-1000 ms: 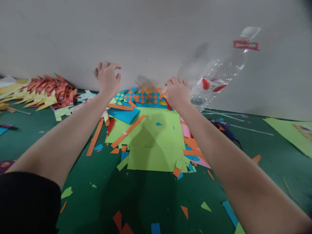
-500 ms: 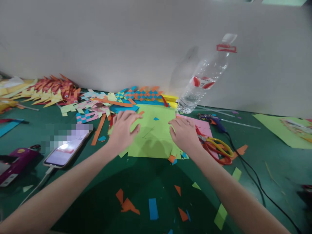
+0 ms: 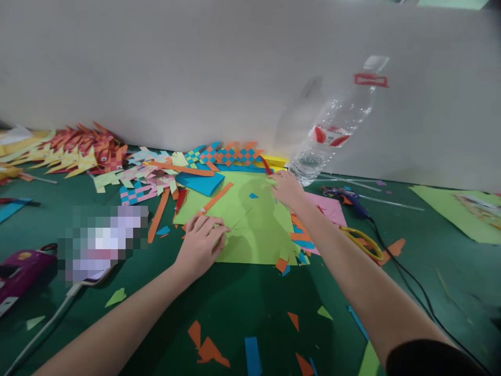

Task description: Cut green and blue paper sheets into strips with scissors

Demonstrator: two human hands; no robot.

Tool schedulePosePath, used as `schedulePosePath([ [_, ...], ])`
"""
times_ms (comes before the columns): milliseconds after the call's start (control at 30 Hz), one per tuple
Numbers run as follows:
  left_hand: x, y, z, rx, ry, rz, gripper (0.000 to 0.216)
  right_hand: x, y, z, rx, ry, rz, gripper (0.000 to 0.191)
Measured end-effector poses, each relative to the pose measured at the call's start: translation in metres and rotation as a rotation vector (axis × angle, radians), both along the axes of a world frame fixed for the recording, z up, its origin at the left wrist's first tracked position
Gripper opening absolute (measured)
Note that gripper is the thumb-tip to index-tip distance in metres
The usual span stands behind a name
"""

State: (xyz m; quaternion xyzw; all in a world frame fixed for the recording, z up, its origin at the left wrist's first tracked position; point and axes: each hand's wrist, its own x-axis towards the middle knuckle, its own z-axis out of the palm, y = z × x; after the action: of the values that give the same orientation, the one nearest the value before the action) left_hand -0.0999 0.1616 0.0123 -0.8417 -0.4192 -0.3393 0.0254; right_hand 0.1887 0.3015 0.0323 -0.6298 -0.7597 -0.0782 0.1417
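A light green paper sheet (image 3: 258,235) with a crease line lies on the green tabletop in front of me. Over its lower left edge is my left hand (image 3: 205,237), open, with loosely bent fingers and nothing held. My right hand (image 3: 289,188) reaches to the sheet's far right corner. Its bent fingers close at the near end of a thin red piece (image 3: 266,165); the thumb is hidden. An orange paper strip (image 3: 219,197) and a small blue scrap (image 3: 253,196) rest on the sheet. Yellow-handled scissors (image 3: 366,245) sit partly behind my right forearm.
A clear plastic bottle (image 3: 332,133) leans on the wall at back right. Woven paper pieces (image 3: 235,154) line the wall. A glue gun (image 3: 348,198) trails a black cord. At left are a phone (image 3: 104,245) on a cable and a purple device (image 3: 25,271). Paper scraps (image 3: 211,351) lie in front.
My right hand has moved forward to the red piece. My left hand has drawn back toward me, uncovering the orange strip and a folded blue paper. The view has shifted slightly.
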Motion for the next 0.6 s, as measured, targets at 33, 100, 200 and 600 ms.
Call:
schedulePosePath([
  [33,0.000,-0.001,0.000,0.028,0.012,-0.010,0.022,-0.002,0.008,-0.001,-0.006,0.002,-0.020,0.038],
  [100,-0.001,-0.001,0.001,0.074,0.033,-0.023,0.021,-0.006,0.023,-0.003,-0.028,0.008,-0.049,0.038],
  [200,0.000,-0.001,0.001,0.083,0.048,-0.037,0.021,-0.011,0.039,-0.004,-0.086,0.018,-0.077,0.033],
  [600,0.001,-0.001,-0.001,0.061,0.053,-0.044,0.021,-0.016,0.034,0.021,-0.184,0.079,-0.267,0.034],
])
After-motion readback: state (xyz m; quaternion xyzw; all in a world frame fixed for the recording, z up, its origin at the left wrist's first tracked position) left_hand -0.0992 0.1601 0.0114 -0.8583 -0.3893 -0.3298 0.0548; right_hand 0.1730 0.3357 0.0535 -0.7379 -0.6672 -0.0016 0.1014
